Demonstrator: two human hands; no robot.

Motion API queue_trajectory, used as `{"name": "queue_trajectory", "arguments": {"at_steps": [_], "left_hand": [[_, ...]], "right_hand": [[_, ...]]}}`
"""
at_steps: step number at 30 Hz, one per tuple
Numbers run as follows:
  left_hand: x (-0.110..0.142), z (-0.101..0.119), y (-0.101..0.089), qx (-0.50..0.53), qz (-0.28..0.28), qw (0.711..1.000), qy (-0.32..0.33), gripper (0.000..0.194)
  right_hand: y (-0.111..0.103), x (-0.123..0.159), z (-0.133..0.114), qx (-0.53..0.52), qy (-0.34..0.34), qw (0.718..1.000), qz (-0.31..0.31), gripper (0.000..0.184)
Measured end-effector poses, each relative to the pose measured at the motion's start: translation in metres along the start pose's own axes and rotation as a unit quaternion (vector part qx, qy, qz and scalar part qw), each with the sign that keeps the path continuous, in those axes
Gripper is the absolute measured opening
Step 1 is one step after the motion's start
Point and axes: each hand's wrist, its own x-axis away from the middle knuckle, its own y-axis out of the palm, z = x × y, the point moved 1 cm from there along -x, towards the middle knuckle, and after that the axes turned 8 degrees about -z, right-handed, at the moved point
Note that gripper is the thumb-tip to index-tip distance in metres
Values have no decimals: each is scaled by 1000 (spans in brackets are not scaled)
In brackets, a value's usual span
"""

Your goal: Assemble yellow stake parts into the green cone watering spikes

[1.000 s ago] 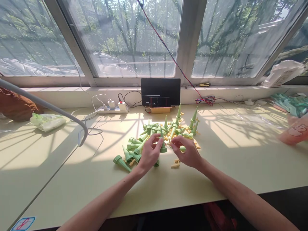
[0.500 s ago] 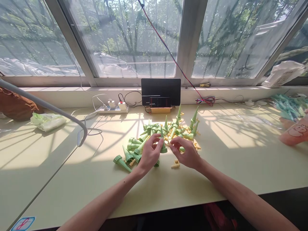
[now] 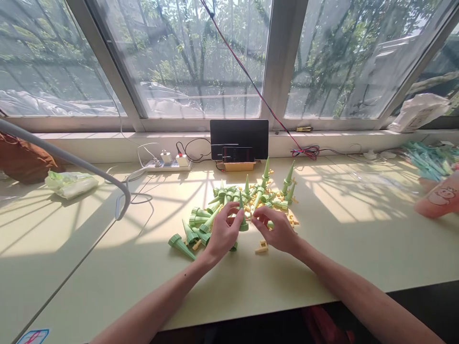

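Note:
My left hand (image 3: 225,230) is closed around a green plastic watering spike (image 3: 244,225), which stands point up with its ribbed cap at the bottom. Just to its right, my right hand (image 3: 278,230) pinches a small yellow plastic valve (image 3: 250,218) at the fingertips; most of it is hidden. Both hands are over the front of a pile of similar green spikes (image 3: 197,219) mixed with yellow valves. One loose yellow valve (image 3: 261,247) lies on the table below my right hand. A few spikes (image 3: 288,179) stand upright at the back right of the pile.
A black tablet (image 3: 239,136) with a phone before it stands behind the pile. Left of that is a power strip (image 3: 168,166) with plugs. A grey curved tube (image 3: 89,167) crosses the left side. Tissue pack (image 3: 71,184) far left; pink cup (image 3: 438,198) far right.
Both hands keep nearly the same place and grip, the spike in the left and the small yellow valve in the right. The camera view has shifted slightly.

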Motion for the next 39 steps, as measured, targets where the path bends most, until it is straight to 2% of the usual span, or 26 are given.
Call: {"name": "queue_trajectory", "arguments": {"at_steps": [22,39], "left_hand": [[5,-4,3,17,-56,998,33,23],[5,-10,3,-83,-46,992,80,17]], "right_hand": [[7,5,7,-42,38,998,-18,5],[9,4,10,-75,47,996,-17,12]]}}
